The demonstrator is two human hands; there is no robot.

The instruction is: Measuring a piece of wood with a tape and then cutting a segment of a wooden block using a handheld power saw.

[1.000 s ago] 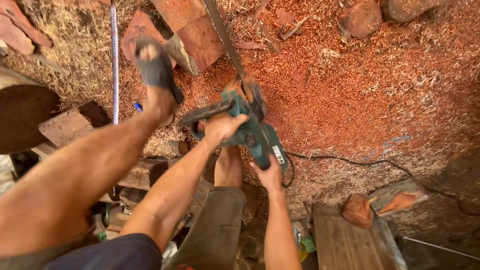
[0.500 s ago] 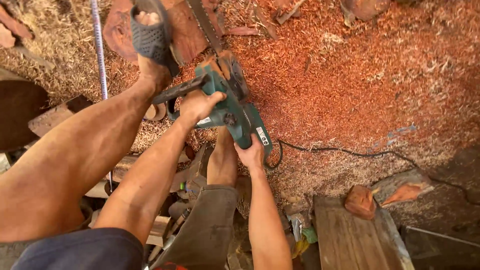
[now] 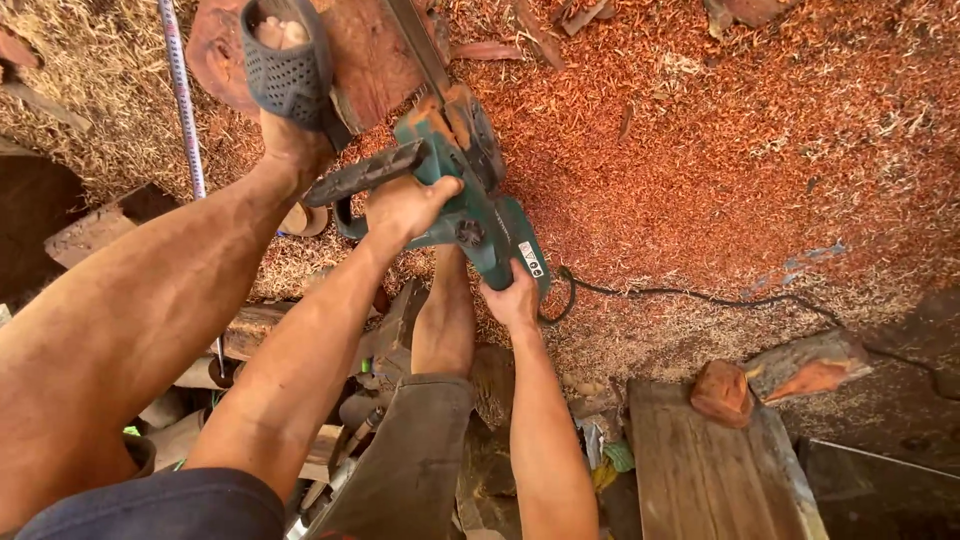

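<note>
- The green electric chainsaw (image 3: 470, 200) sits at the top centre of the view, just above the person's knees, its guide bar (image 3: 418, 45) running up and away into a reddish wood slab (image 3: 365, 50); the bar's tip is out of frame.
- The left hand (image 3: 408, 205) is wrapped tight round the saw's front handle, just behind the black hand guard (image 3: 365, 175); the right hand (image 3: 515, 298) is closed on the rear grip at the body's near end, where the black power cord (image 3: 680, 293) leaves and trails right across the sawdust (image 3: 720, 150).
- A foot in a dark perforated clog (image 3: 285, 65) presses on the slab's left part, beside the bar.
- Judged from its build, the saw is stiff and fairly heavy, weighted toward the motor housing, so a two-handed hold, front handle and rear grip, looks the sound one; the bar and chain are no place to take hold; dust on the casing may make it a little slippery.
- The slab looks dense and rigid; the loose shavings beneath it probably give poor footing.
- A tape measure (image 3: 180, 100) lies stretched out at left; a plank (image 3: 700, 460) and wood offcuts (image 3: 720, 392) lie at lower right.
</note>
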